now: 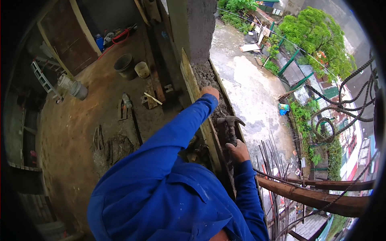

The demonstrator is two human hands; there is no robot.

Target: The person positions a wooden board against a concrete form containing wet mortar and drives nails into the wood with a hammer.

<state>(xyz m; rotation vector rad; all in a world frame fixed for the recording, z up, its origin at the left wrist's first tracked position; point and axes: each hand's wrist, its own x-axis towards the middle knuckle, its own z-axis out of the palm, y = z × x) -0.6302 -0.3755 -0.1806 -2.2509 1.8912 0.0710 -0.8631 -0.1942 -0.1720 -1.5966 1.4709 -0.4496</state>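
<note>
Floor (76,132) of bare brown concrete fills the left of the view, seen from high above, with a wet paved yard (249,88) far below on the right. Between them runs the top of a wall, a narrow ledge of rough grey mortar (205,76) edged on its inner side by a long wooden board (192,84) set on edge. A person in blue sleeves leans over this ledge. Curved timber poles (317,197) and thin steel rods (267,160) jut out at the lower right, beyond the outer edge of the ledge. On the floor near the far wall stand a dark bucket (124,65) and a smaller pale bucket (142,69) just beside it. The right hand (238,152) is clamped around the handle of a claw hammer (230,124), whose head lies over the ledge's outer edge. The left hand (210,92) rests farther along the ledge on the mortar, well apart from the right; it seems closed, though whether it grips anything cannot be told.
</note>
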